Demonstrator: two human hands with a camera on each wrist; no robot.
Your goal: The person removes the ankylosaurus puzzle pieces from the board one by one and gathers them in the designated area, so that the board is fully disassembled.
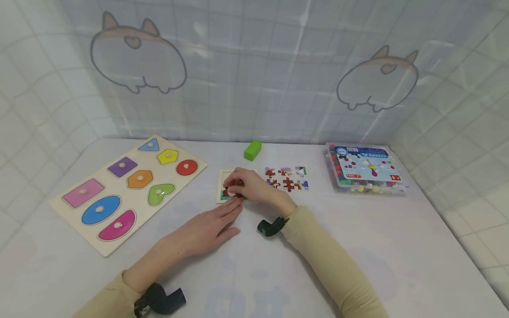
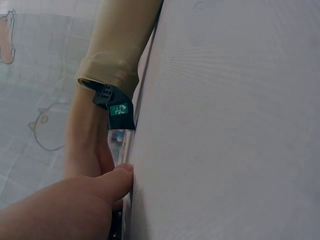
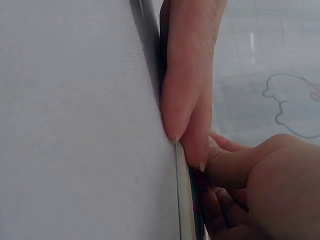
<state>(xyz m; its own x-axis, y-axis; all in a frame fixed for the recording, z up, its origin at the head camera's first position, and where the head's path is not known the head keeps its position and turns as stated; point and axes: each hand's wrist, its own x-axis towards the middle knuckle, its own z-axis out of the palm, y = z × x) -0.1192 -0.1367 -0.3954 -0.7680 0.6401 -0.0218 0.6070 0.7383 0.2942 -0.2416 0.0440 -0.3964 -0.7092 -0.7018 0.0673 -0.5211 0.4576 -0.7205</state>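
A small wooden puzzle tray (image 1: 219,187) lies on the table, with dark red and green pieces showing inside it. My right hand (image 1: 251,185) is over the tray, fingers curled and thumb pinching a jigsaw piece (image 1: 240,195), mostly hidden by the fingertips. My left hand (image 1: 207,229) lies low with straight fingers, their tips at the tray's near edge, close to the right thumb. In the right wrist view, left fingertips (image 3: 175,131) press at the tray's edge (image 3: 184,200). Loose jigsaw pieces (image 1: 288,183) lie just right of the tray.
A wooden shape board (image 1: 135,216) with knobbed coloured shapes is at the left. Behind the tray stands a green block (image 1: 252,150). A clear plastic box (image 1: 363,170) with colourful parts sits at the right. A patterned curtain (image 1: 254,88) hangs behind the table.
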